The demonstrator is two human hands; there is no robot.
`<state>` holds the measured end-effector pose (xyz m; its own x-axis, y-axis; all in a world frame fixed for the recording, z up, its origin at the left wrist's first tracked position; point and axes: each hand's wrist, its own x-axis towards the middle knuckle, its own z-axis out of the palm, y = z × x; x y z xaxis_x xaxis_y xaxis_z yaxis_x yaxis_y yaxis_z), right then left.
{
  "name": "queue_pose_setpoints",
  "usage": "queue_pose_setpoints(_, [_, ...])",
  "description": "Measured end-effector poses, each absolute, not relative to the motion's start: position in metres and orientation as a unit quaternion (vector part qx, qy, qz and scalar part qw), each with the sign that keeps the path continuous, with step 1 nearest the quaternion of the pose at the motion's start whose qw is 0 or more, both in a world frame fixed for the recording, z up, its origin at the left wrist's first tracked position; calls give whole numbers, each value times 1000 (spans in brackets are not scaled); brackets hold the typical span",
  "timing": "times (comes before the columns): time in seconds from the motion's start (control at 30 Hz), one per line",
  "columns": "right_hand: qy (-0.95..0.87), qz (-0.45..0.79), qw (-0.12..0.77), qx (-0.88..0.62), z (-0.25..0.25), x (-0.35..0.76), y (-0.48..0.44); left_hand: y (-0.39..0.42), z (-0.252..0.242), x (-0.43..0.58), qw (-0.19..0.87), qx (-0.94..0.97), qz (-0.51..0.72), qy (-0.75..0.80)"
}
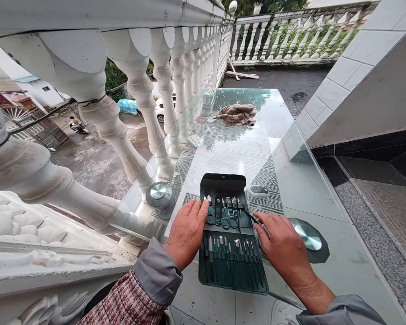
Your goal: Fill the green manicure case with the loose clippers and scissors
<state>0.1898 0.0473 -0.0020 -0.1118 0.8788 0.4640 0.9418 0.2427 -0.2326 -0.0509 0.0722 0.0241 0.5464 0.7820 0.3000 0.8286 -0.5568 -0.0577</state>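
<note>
An unfolded dark green manicure case (pixel 233 280) lies on the glass table, its tools held under straps. The upper row has scissors (pixel 225 221) and nail clippers (pixel 234 203); slim picks and files (pixel 219 246) fill the lower row. Along the case's left edge, my left hand (pixel 188 232) holds it, the thumb over the border beside a small pair of scissors (pixel 210 216). At the right edge, my right hand (pixel 280 241) has thumb and fingers closed on a thin dark tool (pixel 252 215) by the upper row. The fingers partly cover that tool, so its kind is unclear.
The glass table (pixel 325 198) stretches ahead, with a crumpled brown cloth (pixel 237 114) at its far end. A grey-white oval object (pixel 259 191) shows just beyond the case. White balusters (pixel 111 122) run along the left; a tiled wall (pixel 362 67) stands right.
</note>
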Motion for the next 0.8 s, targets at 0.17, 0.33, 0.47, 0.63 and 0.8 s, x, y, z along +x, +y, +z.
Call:
queue_pose_setpoints(0.17, [-737,-69,248,-625,-2,191,47,72,24,-51,89,-872,-119,-466])
queue_pose_setpoints(0.33, [-728,-76,254,-632,-2,186,51,71,24,-49,82,-873,-122,-465])
queue_pose_setpoints(0.47, [-724,-72,262,-634,-1,182,56,71,24,-48,81,-878,-111,-459])
queue_pose_setpoints(0.63, [-719,-60,268,-638,0,182,58,72,23,-49,98,-878,-113,-456])
queue_pose_setpoints(0.8, [-704,-54,275,-653,2,187,57,71,24,-50,108,-875,-118,-458])
